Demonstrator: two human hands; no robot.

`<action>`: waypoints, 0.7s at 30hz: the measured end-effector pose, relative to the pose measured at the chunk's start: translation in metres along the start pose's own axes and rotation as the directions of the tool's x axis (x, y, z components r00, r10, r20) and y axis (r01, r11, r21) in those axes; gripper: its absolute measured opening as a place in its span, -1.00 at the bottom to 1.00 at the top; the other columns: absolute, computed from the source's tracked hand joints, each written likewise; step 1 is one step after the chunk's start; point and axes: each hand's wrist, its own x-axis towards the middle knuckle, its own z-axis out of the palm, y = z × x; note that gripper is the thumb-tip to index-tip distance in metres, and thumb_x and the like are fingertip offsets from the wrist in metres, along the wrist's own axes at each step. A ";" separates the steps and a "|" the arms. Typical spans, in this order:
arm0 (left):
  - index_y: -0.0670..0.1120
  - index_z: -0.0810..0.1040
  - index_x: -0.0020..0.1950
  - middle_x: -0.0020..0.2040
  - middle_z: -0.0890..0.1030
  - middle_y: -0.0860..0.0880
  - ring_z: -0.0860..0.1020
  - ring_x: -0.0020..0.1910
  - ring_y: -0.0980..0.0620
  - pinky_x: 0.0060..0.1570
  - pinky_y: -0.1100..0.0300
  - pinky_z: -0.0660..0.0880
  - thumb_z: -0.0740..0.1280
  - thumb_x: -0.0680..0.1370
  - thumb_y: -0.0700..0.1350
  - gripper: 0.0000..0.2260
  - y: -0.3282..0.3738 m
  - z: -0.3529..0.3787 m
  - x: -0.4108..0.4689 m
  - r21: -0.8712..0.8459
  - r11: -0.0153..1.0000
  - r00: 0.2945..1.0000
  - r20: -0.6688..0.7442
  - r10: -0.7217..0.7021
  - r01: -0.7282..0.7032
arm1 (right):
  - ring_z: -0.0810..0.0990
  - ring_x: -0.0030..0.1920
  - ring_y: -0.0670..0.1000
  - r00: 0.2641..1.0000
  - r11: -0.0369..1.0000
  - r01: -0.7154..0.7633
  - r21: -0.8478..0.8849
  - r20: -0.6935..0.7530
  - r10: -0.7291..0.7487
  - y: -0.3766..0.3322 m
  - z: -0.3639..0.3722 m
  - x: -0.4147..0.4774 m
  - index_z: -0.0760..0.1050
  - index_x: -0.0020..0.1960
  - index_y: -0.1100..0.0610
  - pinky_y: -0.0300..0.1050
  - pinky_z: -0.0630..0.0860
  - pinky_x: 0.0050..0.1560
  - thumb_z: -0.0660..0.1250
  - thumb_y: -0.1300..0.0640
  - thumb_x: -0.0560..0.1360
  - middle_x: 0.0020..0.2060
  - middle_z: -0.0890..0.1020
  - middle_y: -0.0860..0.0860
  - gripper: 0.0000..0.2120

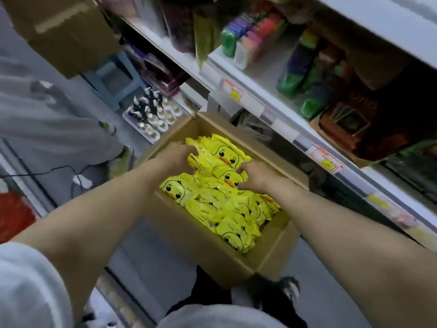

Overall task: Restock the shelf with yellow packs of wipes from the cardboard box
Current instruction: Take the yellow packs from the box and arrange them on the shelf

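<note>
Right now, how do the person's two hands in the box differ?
The left hand reaches farther, to the far left of the cardboard box, its fingers curled over yellow packs there. The right hand sits nearer, by the right wall, fingers and thumb pinching one duck-faced pack. Both are bare, inside the open box, and on packs.

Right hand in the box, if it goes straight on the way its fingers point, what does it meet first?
The yellow duck-print pack of wipes that the right hand has its fingers around, inside the brown cardboard box. Past that, probably the left hand, though depth is unclear.
</note>
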 end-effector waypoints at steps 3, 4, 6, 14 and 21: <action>0.06 0.45 0.36 0.27 0.48 -0.12 0.46 0.23 -0.14 0.25 -0.06 0.45 0.54 0.39 0.08 -0.42 -0.023 0.022 0.025 -0.009 1.000 0.997 0.078 0.015 -0.014 | 0.47 0.30 0.14 0.991 0.994 -0.081 0.070 0.115 0.073 0.004 0.039 0.021 0.44 0.37 0.07 -0.04 0.44 0.15 0.47 -0.08 0.46 0.30 0.50 0.11 -0.46; 0.07 0.46 0.35 0.28 0.48 -0.11 0.44 0.25 -0.14 0.25 -0.08 0.44 0.54 0.38 0.10 -0.43 -0.029 0.028 0.034 -0.010 1.000 0.996 0.089 0.020 -0.019 | 0.47 0.29 0.13 0.985 0.990 -0.105 0.093 0.146 0.090 0.006 0.050 0.026 0.44 0.36 0.06 -0.03 0.45 0.14 0.47 -0.08 0.47 0.30 0.49 0.10 -0.47; 0.08 0.45 0.35 0.31 0.48 -0.12 0.43 0.28 -0.15 0.28 -0.09 0.43 0.53 0.38 0.11 -0.42 -0.038 0.037 0.051 -0.010 0.999 0.995 0.090 0.035 -0.034 | 0.46 0.30 0.12 0.975 0.980 -0.145 0.134 0.186 0.119 0.009 0.064 0.035 0.44 0.36 0.07 -0.03 0.44 0.17 0.46 -0.06 0.48 0.33 0.47 0.09 -0.48; 0.07 0.43 0.41 0.42 0.36 -0.13 0.23 0.44 -0.18 0.35 -0.13 0.34 0.50 0.42 0.10 -0.42 -0.037 0.064 0.101 0.098 0.987 0.988 0.104 0.117 -0.127 | 0.55 0.22 0.11 0.922 0.926 -0.303 0.225 0.315 0.225 0.031 0.098 0.058 0.56 0.25 0.15 -0.06 0.50 0.17 0.50 -0.07 0.45 0.18 0.60 0.06 -0.54; 0.15 0.41 0.40 0.39 0.34 -0.09 0.25 0.42 -0.15 0.35 -0.10 0.28 0.49 0.41 0.13 -0.42 -0.046 0.078 0.119 0.215 0.959 0.982 0.087 0.168 -0.183 | 0.54 0.24 0.10 0.831 0.921 -0.372 0.116 0.484 0.275 0.050 0.147 0.051 0.57 0.25 0.18 -0.03 0.49 0.25 0.42 -0.10 0.51 0.22 0.59 0.10 -0.56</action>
